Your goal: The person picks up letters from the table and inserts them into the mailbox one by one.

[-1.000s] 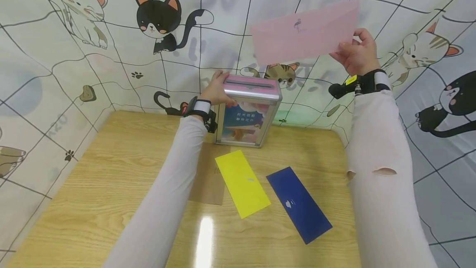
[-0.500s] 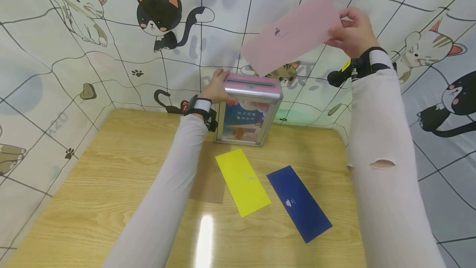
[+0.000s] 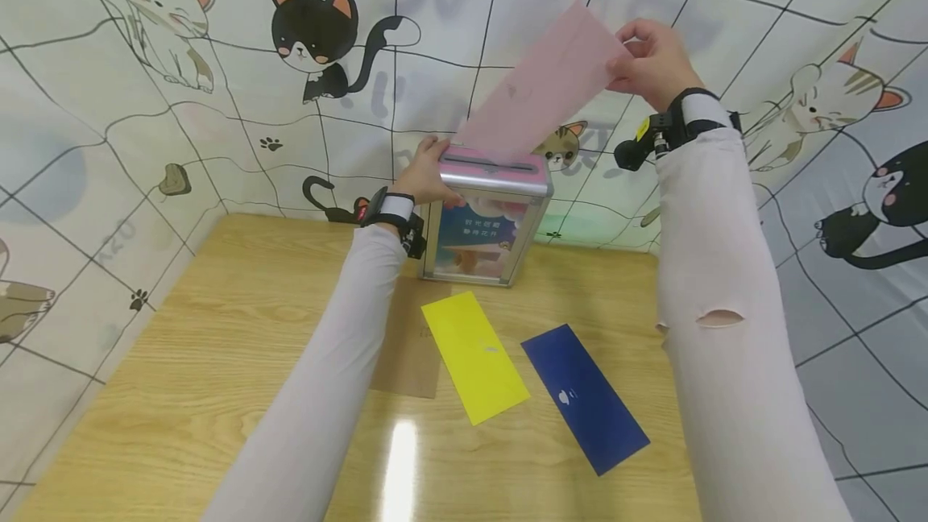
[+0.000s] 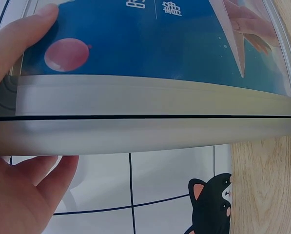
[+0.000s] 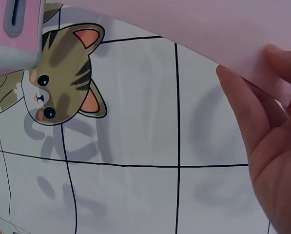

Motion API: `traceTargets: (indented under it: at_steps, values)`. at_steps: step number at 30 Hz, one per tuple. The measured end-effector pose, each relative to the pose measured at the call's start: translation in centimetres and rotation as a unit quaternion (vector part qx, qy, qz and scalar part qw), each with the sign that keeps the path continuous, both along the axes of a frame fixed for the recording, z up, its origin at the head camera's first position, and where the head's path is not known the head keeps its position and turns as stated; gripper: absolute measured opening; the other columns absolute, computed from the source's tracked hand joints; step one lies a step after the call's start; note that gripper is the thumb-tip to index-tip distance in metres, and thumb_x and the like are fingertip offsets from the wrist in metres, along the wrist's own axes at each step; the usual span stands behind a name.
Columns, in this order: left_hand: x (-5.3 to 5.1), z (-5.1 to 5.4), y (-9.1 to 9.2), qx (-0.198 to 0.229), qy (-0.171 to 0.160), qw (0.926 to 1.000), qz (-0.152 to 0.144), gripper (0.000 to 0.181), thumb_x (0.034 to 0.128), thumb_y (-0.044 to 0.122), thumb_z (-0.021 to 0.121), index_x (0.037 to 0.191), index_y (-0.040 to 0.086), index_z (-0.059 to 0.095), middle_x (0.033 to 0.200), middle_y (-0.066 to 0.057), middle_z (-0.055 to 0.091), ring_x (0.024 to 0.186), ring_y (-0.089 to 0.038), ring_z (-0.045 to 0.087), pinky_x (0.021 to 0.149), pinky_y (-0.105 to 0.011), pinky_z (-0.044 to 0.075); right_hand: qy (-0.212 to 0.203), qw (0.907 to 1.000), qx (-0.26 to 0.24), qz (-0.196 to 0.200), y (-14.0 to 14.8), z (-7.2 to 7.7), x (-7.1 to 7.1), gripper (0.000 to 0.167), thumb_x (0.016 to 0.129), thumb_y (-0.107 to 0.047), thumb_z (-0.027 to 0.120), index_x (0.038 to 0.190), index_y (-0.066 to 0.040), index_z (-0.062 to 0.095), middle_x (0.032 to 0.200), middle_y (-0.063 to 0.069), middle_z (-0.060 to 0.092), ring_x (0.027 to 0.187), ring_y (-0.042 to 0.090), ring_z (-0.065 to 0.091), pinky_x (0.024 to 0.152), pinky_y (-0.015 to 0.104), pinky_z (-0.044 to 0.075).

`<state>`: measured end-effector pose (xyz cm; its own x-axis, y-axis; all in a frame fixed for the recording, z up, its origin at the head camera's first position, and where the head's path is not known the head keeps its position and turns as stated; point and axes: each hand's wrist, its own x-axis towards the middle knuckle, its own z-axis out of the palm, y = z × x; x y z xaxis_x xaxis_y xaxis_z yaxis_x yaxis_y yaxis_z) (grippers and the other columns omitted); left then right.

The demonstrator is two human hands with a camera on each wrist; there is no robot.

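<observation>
My right hand (image 3: 652,63) pinches a pink envelope (image 3: 540,83) by its right edge. The envelope slants down to the left, its low end just above the slot in the pink top of a silver-framed box (image 3: 486,180); whether it touches the slot I cannot tell. My left hand (image 3: 426,173) grips the box's upper left corner, thumb on the front. In the left wrist view the thumb lies over the blue poster panel (image 4: 135,44) and the fingers reach round the back. The right wrist view has thumb and fingers (image 5: 240,97) on either side of the envelope.
On the wooden table (image 3: 239,329) before the box lie a yellow envelope (image 3: 474,357), a dark blue envelope (image 3: 583,401) and a brown envelope (image 3: 409,345), partly under my left forearm. A cat-print cloth wall (image 3: 449,39) stands close behind the box.
My right hand has moved left with the pink envelope, which has tilted from nearly level to steeply slanted, its lower end coming down to the box's slot. The left hand keeps its place.
</observation>
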<state>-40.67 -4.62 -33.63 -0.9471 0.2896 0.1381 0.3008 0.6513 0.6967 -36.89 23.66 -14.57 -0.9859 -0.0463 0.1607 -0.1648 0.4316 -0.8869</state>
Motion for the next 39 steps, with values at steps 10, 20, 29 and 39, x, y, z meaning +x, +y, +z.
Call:
traceTargets:
  at_steps: [10, 20, 29, 39]
  values:
    - [0.0, 0.0, -0.1, 0.002, -0.004, 1.0000, 0.000, 0.112, 0.0579, 0.025, 0.085, 0.146, 0.016, 0.016, 0.152, -0.007, 0.002, 0.132, -0.034, 0.025, 0.102, -0.043, 0.035, -0.007, 0.9898, 0.142, -0.002, -0.7, -1.2, -0.9, 0.013, 0.090, -0.012, 0.050, 0.101, -0.017, 0.053, 0.115, 0.011, 0.051, 0.095, 0.021, 0.052, 0.088, 0.030, 0.048]
    - [-0.5, -0.4, -0.1, 0.007, 0.003, 1.0000, -0.001, 0.114, 0.0550, 0.026, 0.086, 0.146, 0.017, 0.017, 0.152, -0.008, 0.003, 0.130, -0.034, 0.028, 0.100, -0.043, 0.036, -0.007, 0.9822, 0.187, 0.017, -1.6, -3.1, -1.4, 0.013, 0.091, -0.011, 0.047, 0.103, -0.014, 0.052, 0.116, 0.013, 0.052, 0.095, 0.021, 0.054, 0.088, 0.033, 0.049]
    - [-0.6, -0.5, 0.0, 0.006, 0.001, 1.0000, 0.001, 0.115, 0.0540, 0.027, 0.086, 0.146, 0.018, 0.018, 0.152, -0.007, 0.004, 0.130, -0.034, 0.028, 0.100, -0.043, 0.037, -0.030, 0.9795, 0.196, 0.034, -2.3, -4.4, -1.8, 0.013, 0.090, -0.008, 0.047, 0.103, -0.010, 0.051, 0.121, 0.017, 0.052, 0.095, 0.021, 0.055, 0.089, 0.034, 0.048]
    - [-0.4, -0.3, 0.1, 0.003, -0.004, 1.0000, -0.003, 0.115, 0.0550, 0.027, 0.086, 0.146, 0.016, 0.017, 0.152, -0.006, 0.002, 0.132, -0.034, 0.025, 0.101, -0.043, 0.035, -0.019, 0.9711, 0.232, 0.054, -3.1, -5.3, -2.0, 0.021, 0.089, -0.005, 0.047, 0.110, -0.002, 0.050, 0.120, 0.021, 0.054, 0.092, 0.021, 0.057, 0.079, 0.028, 0.051]
